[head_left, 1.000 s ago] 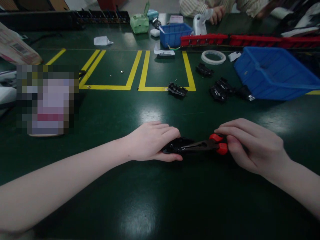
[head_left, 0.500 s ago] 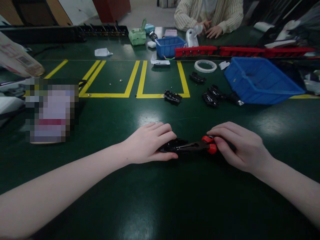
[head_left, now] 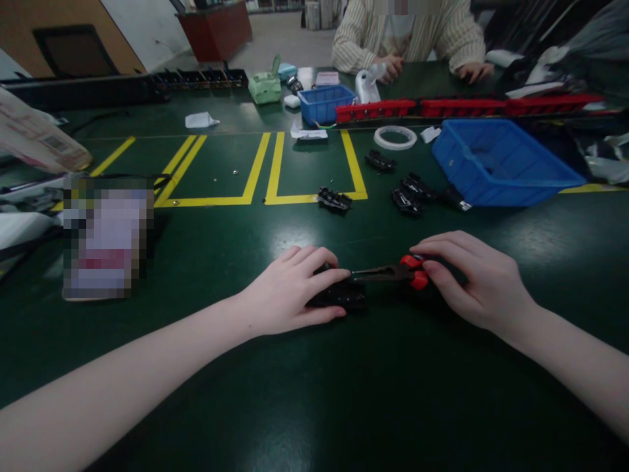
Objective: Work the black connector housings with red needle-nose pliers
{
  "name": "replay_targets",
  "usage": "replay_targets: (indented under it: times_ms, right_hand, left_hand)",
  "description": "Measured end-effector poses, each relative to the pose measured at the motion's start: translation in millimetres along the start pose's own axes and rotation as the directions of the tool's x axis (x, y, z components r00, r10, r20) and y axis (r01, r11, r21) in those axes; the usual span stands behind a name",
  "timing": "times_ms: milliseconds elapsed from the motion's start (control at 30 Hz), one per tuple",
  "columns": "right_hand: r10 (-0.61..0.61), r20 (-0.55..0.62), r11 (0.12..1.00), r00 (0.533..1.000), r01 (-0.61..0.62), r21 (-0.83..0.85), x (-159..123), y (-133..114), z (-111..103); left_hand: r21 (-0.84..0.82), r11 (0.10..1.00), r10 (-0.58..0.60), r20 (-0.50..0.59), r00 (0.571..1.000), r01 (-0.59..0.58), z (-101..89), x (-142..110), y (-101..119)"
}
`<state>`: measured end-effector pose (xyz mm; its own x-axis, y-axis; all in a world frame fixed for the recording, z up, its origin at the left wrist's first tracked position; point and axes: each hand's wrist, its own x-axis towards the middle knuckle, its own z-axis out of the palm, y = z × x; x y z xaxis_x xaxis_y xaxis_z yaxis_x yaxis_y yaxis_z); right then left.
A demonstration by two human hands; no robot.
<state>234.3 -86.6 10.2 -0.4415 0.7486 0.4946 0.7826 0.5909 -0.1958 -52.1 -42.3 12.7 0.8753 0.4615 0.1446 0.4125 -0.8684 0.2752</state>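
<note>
My left hand [head_left: 295, 288] lies over a black plastic part [head_left: 341, 296] on the dark green table [head_left: 314, 380], fingers curled round it and pressing it down. My right hand [head_left: 472, 278] grips the red handles of a pair of pliers [head_left: 393, 273]. The pliers' dark jaws point left and reach the black part just beyond my left fingertips. Both hands rest low on the table near its middle.
Several loose black parts [head_left: 407, 196] lie behind, near yellow floor-style tape lines [head_left: 275, 164]. A large blue bin [head_left: 496, 164] stands at right, a smaller blue bin [head_left: 322, 103] and a tape roll [head_left: 394, 137] farther back. A person in a striped top [head_left: 407, 39] sits across. A blurred box [head_left: 105, 236] is at left.
The view tilted up, showing more of the person opposite. The pliers lifted slightly and angled up toward the right, while my left hand shifted on the black part.
</note>
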Motion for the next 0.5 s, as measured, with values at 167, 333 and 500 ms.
replay_targets:
  times_ms: [167, 333, 500]
  right_hand:
    - [0.115, 0.072, 0.991, 0.991, -0.109, -0.081, 4, 9, 0]
    - [0.203, 0.107, 0.974, 0.973, -0.189, -0.124, -1, 16, 1]
    - [0.275, 0.14, 0.957, 0.951, -0.258, -0.13, -11, 16, 1]
  left_hand:
    - [-0.02, 0.999, -0.026, 0.025, 0.999, 0.027, -1.5, -1, 2]
    - [-0.021, 0.997, -0.076, 0.021, 0.997, 0.076, -4.9, 1, 3]
    - [0.047, 0.985, -0.16, -0.105, 0.982, 0.165, -6.9, -41, 27]
